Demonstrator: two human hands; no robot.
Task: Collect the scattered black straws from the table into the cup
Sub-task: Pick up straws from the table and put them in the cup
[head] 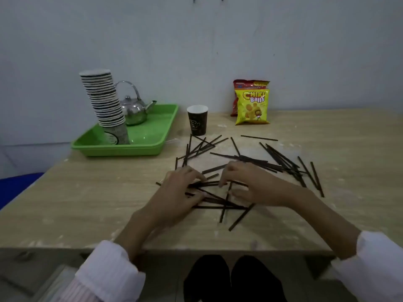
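Several black straws (281, 159) lie scattered over the wooden table (87, 199), from the middle out to the right. A dark paper cup (197, 120) with a white inside stands upright behind them, with no straws showing in it. My left hand (181, 192) rests on a small heap of crossed straws near the table's front, fingers curled over them. Just to its right, my right hand (246, 184) pinches at the same heap with bent fingers. Whether either hand has lifted a straw is hidden by the fingers.
A green tray (150, 136) at the back left holds a tall leaning stack of paper cups (104, 103) and a metal teapot (134, 110). Two snack bags (251, 103) lean against the wall at the back. The table's front edge is close to me.
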